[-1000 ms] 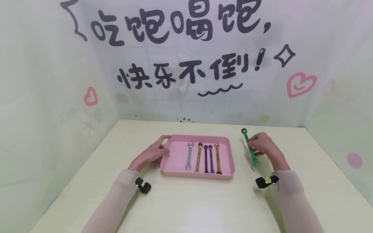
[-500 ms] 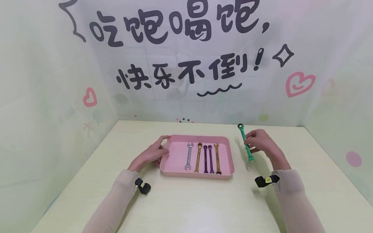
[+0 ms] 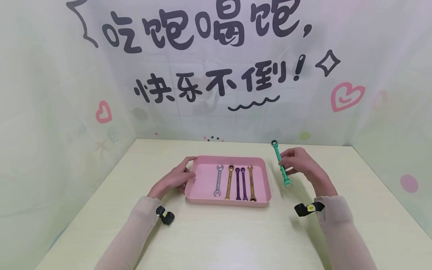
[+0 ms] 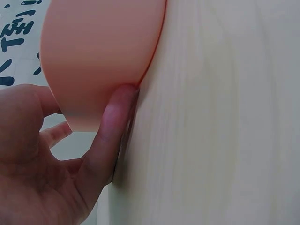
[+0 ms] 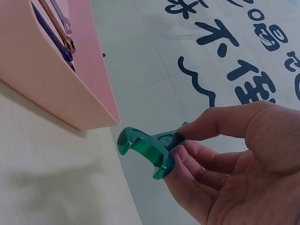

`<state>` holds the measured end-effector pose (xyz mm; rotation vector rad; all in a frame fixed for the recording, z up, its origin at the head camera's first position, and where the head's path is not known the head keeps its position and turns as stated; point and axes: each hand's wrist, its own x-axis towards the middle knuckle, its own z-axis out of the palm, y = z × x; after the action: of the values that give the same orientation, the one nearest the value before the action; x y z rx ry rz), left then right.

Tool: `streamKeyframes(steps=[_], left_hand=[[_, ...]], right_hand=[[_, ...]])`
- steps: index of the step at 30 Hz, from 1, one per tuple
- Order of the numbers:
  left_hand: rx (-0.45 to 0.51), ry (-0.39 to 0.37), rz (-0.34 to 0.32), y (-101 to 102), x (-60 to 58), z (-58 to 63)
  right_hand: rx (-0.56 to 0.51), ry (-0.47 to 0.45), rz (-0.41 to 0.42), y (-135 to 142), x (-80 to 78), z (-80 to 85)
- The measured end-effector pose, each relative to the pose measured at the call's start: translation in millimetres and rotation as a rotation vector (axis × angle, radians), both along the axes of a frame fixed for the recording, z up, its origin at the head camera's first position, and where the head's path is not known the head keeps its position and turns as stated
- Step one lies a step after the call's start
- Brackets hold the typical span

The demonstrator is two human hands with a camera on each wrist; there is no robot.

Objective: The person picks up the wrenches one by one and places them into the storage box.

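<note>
My right hand (image 3: 297,160) pinches a green combination wrench (image 3: 282,170) around the middle of its shaft, holding it above the table to the right of the tray. Its ring end points up and away, its open end toward me; that open jaw is large in the right wrist view, below my thumb (image 5: 225,124). At the left end of a pink tray (image 3: 202,202), my left hand (image 3: 174,178) grips the wall. The thumb (image 4: 115,117) lies against the outside of the tray in the left wrist view, with the other fingers partly hidden behind it.
Inside the tray lie a silver wrench (image 3: 219,180), two gold wrenches (image 3: 230,182) and two purple wrenches (image 3: 237,183), side by side. The pale wooden table (image 3: 216,236) meets a printed wall sheet (image 3: 189,123) at the back.
My right hand has carried the green wrench a little left and away from me, toward the tray. The left hand and the tray stay in place.
</note>
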<state>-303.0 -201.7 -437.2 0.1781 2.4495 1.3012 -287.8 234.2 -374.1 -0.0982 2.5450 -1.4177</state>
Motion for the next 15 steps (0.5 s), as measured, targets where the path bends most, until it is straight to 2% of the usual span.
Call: streamKeyframes(steps=[15], left_hand=[[0.000, 0.005, 0.000, 0.1, -0.5, -0.7]], right_hand=[[-0.018, 0.006, -0.002, -13.1, 0.1, 2.0]])
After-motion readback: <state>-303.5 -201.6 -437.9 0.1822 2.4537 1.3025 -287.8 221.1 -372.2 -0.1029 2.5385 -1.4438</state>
